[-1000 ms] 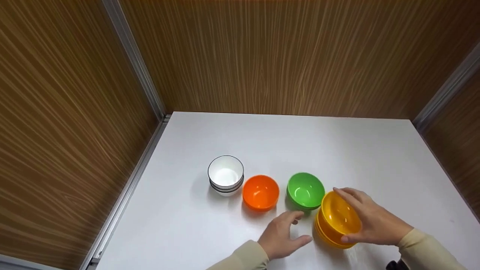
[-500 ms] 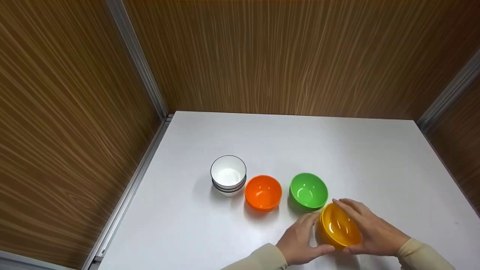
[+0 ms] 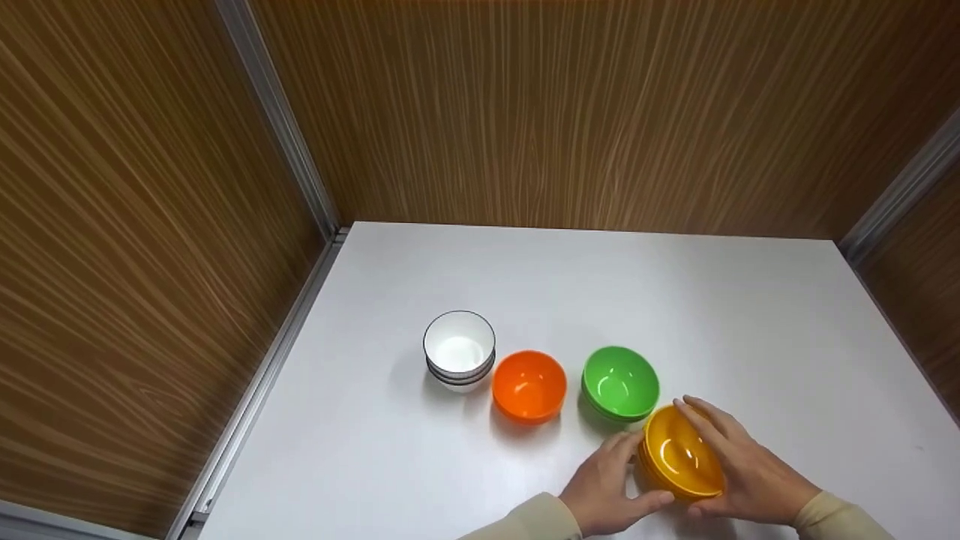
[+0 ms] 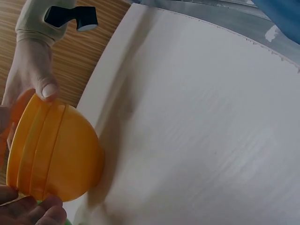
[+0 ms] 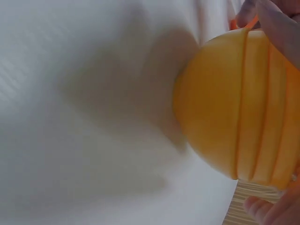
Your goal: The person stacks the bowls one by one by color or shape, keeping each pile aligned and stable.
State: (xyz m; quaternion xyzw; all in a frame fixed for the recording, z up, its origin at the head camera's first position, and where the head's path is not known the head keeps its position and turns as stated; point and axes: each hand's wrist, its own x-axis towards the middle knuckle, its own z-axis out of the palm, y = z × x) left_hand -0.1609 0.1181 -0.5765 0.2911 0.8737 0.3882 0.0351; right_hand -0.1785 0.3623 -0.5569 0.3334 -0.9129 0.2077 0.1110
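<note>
A nested stack of yellow bowls (image 3: 682, 454) stands near the front right of the table in the head view. My right hand (image 3: 757, 472) grips its right side, fingers over the far rim and thumb at the near rim. On the left side my left hand (image 3: 611, 484) curves round the stack, fingertips at the far side, thumb near the front. The wrist views show several rims of the yellow bowls (image 4: 61, 150) packed closely together. Whether the stack's base (image 5: 180, 93) touches the table cannot be told.
Green bowls (image 3: 620, 382), nested, stand just behind the yellow stack. Left of them is an orange bowl (image 3: 529, 386), then a stack of white bowls (image 3: 459, 345) with dark rims. Wood-grain panels (image 3: 562, 112) border the white table (image 3: 360, 450) at the back and sides.
The top yellow bowl, held tilted above the others by my right hand, has gone down into the stack. My left hand has moved right to the stack's left side.
</note>
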